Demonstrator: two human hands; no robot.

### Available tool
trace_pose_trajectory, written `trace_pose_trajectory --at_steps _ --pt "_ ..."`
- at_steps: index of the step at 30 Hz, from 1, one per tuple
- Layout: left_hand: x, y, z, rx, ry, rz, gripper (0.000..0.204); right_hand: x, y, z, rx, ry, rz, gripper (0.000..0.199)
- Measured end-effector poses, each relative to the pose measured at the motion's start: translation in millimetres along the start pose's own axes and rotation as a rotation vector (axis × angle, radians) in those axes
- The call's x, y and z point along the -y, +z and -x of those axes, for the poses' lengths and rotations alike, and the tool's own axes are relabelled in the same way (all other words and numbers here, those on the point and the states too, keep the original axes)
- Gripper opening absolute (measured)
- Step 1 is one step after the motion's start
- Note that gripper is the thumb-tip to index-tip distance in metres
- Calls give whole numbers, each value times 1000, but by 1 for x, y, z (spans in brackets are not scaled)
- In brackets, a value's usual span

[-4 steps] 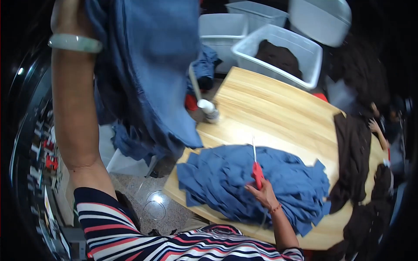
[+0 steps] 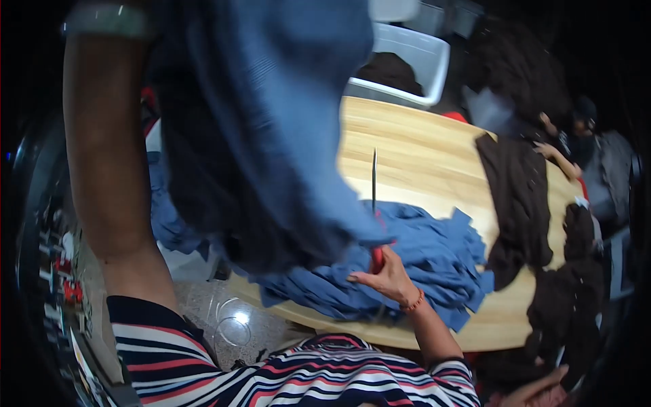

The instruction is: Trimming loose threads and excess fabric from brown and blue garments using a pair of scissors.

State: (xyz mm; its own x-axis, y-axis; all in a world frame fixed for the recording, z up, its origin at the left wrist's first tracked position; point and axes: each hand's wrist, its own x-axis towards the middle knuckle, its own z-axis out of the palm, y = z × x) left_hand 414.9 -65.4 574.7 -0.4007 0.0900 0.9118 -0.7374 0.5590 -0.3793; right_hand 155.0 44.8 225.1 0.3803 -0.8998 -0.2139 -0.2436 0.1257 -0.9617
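Note:
A blue garment [image 2: 285, 136] hangs large and blurred in front of me from my raised left arm. My left hand is beyond the top edge; only the forearm and a pale bangle show. With fingers wrapped around the red handle, my right hand [image 2: 390, 278] holds scissors [image 2: 378, 256], their narrow blade pointing away from me. The garment's lower corner hangs across the handle, close to my right fingers; whether they touch it I cannot tell. Below lies a heap of blue cloth [image 2: 434, 244] on the wooden table [image 2: 420, 136], partly hidden by the hanging garment.
Dark brown cloth [image 2: 519, 203] drapes over the table's right side. Behind the table stands a clear plastic bin [image 2: 434, 68] with dark cloth in it. Other people's arms [image 2: 559, 159] reach in at the right and the lower right.
The hanging garment has swung right and nearer, now covering part of the table and cloth heap. Its corner has come to the scissors in my right hand. The whole view has shifted.

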Motion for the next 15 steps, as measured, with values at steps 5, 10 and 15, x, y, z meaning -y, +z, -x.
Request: trace_pose_trajectory --at_steps 5,10,15 --pt "-52 2 -3 92 -115 221 29 -22 -72 63 -206 -570 2 39" --pt "-57 -35 43 246 -251 304 35 34 -168 108 -436 -461 178 43" --pt "-107 -33 116 65 -807 833 40 64 -194 140 -559 -304 301 50"
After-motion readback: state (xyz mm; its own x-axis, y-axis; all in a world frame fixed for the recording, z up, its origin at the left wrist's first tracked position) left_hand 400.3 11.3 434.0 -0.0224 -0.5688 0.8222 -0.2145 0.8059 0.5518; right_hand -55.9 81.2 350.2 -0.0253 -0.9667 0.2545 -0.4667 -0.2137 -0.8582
